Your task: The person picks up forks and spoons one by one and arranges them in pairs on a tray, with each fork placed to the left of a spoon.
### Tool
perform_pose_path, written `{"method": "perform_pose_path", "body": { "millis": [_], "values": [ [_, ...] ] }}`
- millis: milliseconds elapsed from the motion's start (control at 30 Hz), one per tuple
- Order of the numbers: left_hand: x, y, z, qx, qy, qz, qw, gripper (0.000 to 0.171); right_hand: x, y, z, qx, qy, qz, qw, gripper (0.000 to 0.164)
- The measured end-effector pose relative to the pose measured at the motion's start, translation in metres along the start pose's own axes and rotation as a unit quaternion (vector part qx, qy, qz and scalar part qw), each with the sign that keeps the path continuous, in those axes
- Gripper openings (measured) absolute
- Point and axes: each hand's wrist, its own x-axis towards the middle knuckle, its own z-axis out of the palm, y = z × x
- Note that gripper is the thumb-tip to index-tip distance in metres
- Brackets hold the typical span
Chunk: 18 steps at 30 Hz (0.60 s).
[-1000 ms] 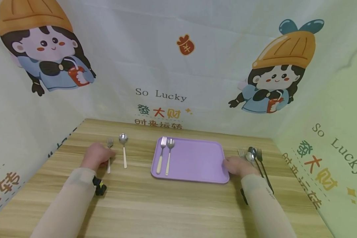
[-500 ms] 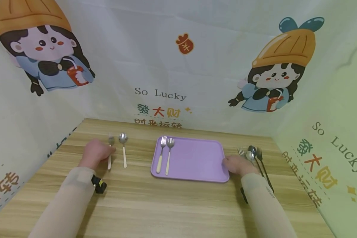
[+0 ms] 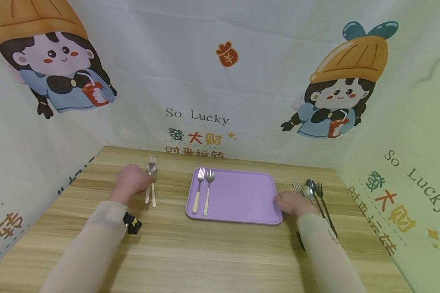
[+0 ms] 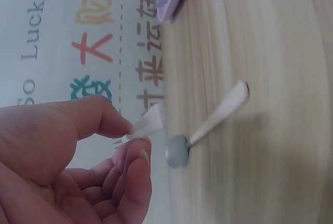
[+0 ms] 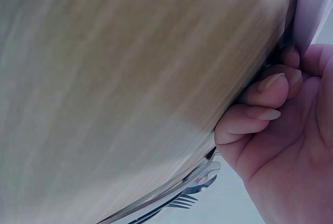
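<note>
In the head view, my left hand (image 3: 132, 181) pinches a white-handled fork (image 3: 152, 159) between thumb and fingertips. The left wrist view shows the fork's pale handle (image 4: 148, 123) raised above the table. Just beyond it lies a white-handled spoon (image 4: 177, 151) on the wood, partly covered by the fork in the head view. On the right, my right hand (image 3: 295, 204) grips the right rim of a purple tray (image 3: 242, 195), its thumb on top and fingers curled at the edge. A fork (image 3: 196, 201) and a spoon (image 3: 207, 200), both cream-handled, lie side by side in the tray's left part.
Right of my right hand lie a black fork (image 3: 320, 190), a dark spoon (image 3: 311, 185), a silver spoon (image 3: 307, 192) and a silver fork (image 3: 297, 188), close together and partly hidden by the hand. A printed cloth (image 3: 256, 101) hangs behind the wooden table (image 3: 205, 256).
My left hand has lifted the fork from the table and carried it right, over the spoon. The right hand and the tray have stayed in place.
</note>
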Motion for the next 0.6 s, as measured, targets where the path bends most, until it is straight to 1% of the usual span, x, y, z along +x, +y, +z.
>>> {"method": "perform_pose_path", "body": {
  "millis": [167,333,433,600],
  "values": [
    [0.0,0.014,0.006,-0.01,-0.004,0.006,0.9999,0.036,0.0,0.001,0.001,-0.002,0.001,0.002,1.0,0.05],
    [-0.002,0.029,0.012,-0.002,0.004,0.022,0.9997,0.034,0.0,0.001,0.001,0.001,0.003,0.003,1.0,0.051],
    [-0.003,0.037,0.018,-0.012,0.0,0.02,0.9997,0.033,0.0,0.001,0.001,0.003,0.003,0.001,1.0,0.051],
    [-0.003,0.052,0.027,-0.017,-0.003,0.01,0.9998,0.033,0.0,0.001,0.001,0.001,0.002,0.003,1.0,0.051]
  ]
}}
